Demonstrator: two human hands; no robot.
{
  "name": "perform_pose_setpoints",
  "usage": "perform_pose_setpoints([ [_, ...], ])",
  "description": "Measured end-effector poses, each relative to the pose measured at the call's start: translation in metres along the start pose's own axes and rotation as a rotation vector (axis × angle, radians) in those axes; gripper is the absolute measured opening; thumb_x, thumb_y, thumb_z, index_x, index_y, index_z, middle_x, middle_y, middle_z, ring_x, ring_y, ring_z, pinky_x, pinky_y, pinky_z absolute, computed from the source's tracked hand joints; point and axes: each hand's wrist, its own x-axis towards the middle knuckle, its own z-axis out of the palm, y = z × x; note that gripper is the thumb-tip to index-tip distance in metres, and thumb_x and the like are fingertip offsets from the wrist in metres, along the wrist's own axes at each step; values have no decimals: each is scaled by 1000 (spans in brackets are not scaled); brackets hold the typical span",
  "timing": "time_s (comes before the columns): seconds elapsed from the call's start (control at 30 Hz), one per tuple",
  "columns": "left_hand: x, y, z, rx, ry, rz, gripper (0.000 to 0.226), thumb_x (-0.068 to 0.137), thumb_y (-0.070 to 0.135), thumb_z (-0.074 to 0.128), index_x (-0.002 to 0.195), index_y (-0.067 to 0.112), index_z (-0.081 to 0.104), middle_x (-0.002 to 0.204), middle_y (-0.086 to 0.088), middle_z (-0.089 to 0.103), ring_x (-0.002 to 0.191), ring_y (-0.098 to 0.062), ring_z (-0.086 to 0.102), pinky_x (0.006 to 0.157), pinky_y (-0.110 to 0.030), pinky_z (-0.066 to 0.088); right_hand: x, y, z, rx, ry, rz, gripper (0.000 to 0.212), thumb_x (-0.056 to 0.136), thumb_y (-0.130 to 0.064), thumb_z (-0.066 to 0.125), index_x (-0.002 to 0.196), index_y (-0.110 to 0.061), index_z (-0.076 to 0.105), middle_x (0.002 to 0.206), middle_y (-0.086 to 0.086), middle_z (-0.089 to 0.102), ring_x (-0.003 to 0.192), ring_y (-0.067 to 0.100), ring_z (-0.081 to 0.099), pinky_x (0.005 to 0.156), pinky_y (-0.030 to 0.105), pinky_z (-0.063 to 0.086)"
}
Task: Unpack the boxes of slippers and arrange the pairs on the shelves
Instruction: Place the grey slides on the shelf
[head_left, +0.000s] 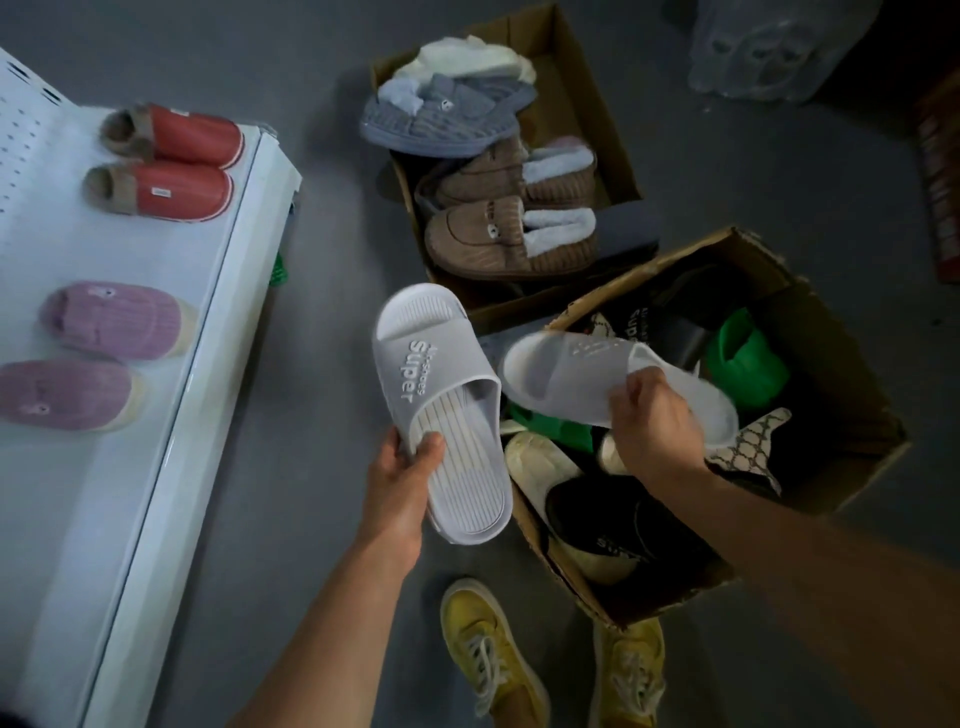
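Observation:
My left hand (402, 480) grips the heel end of a white slide slipper (439, 410) marked "Super", held over the floor left of the near box. My right hand (657, 423) grips a second white slide (582, 371) by its side, just above the near cardboard box (841, 415). That box holds black, green, cream and patterned slippers. The far cardboard box (582, 67) holds grey, white and brown furry slippers (498, 239). On the white shelf (156, 395) at the left stand a red pair (171, 161) and a pink pair (88, 353).
My feet in yellow sneakers (491, 654) stand on the grey floor by the near box's front corner. A clear plastic bag (763, 47) lies at the top right. A red object (943, 171) sits at the right edge. The shelf's lower front part is bare.

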Motion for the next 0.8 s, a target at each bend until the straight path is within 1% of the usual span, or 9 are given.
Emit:
perform_pose_setpoints([
  [0.07, -6, 0, 2, -33, -9, -11, 16, 96, 13, 60, 106, 25, 60, 104, -4, 71, 101, -23, 67, 90, -47, 54, 1, -8, 0, 414, -5, 316, 25, 92, -27, 53, 82, -3, 57, 76, 16, 62, 78, 37, 62, 73, 42, 50],
  [0.13, -12, -1, 4, -42, -31, -15, 17, 95, 14, 60, 110, 24, 60, 105, -4, 70, 101, -23, 67, 87, -45, 55, -4, -19, -2, 832, -14, 560, 29, 90, -21, 63, 67, -4, 57, 69, 15, 64, 71, 31, 66, 76, 43, 57],
  [0.23, -20, -6, 9, -38, -73, -8, 22, 95, 15, 60, 115, 24, 59, 104, -2, 70, 99, -20, 67, 78, -37, 55, -20, -38, -4, 1143, -114, 708, 22, 86, -13, 70, 71, -7, 55, 75, 9, 64, 72, 20, 64, 78, 31, 58],
  [0.33, -26, -9, 14, -36, -83, -5, 25, 95, 13, 60, 117, 25, 60, 104, 2, 72, 103, -20, 66, 86, -39, 54, -36, -54, -4, 1246, -203, 682, 24, 85, -9, 70, 70, -11, 52, 78, 9, 61, 75, 18, 62, 78, 27, 58],
  [0.4, -28, -10, 16, -39, -83, -4, 30, 95, 11, 61, 121, 25, 58, 111, 0, 72, 107, -21, 66, 94, -43, 53, -43, -59, -4, 1291, -228, 652, 27, 86, -7, 69, 68, -13, 49, 76, 7, 61, 73, 15, 61, 82, 29, 57],
  [0.47, -31, -9, 17, -48, -91, -4, 34, 94, 10, 62, 124, 24, 56, 114, -1, 71, 109, -21, 66, 95, -44, 53, -47, -62, -6, 1325, -247, 611, 27, 86, -6, 68, 68, -13, 49, 78, 7, 62, 73, 16, 61, 85, 31, 56],
  [0.57, -37, -8, 16, -62, -101, 4, 36, 94, 10, 63, 126, 25, 56, 114, 0, 72, 109, -21, 66, 97, -45, 52, -51, -66, -13, 1283, -282, 542, 24, 84, -1, 67, 70, -14, 52, 79, 8, 62, 73, 18, 60, 76, 32, 53],
  [0.67, -46, -3, 15, -85, -94, 1, 36, 92, 11, 64, 123, 27, 57, 112, 1, 73, 110, -22, 66, 99, -46, 51, -56, -74, -21, 1186, -297, 470, 30, 75, 15, 62, 77, -14, 53, 75, 4, 61, 72, 16, 58, 66, 28, 49],
  [0.8, -64, 10, 13, -90, -84, 15, 40, 90, 9, 67, 125, 25, 56, 113, -2, 73, 108, -23, 68, 100, -49, 51, -64, -99, -37, 1108, -284, 386, 44, 68, 22, 64, 100, -7, 58, 83, 6, 64, 71, 19, 61, 57, 27, 52],
])
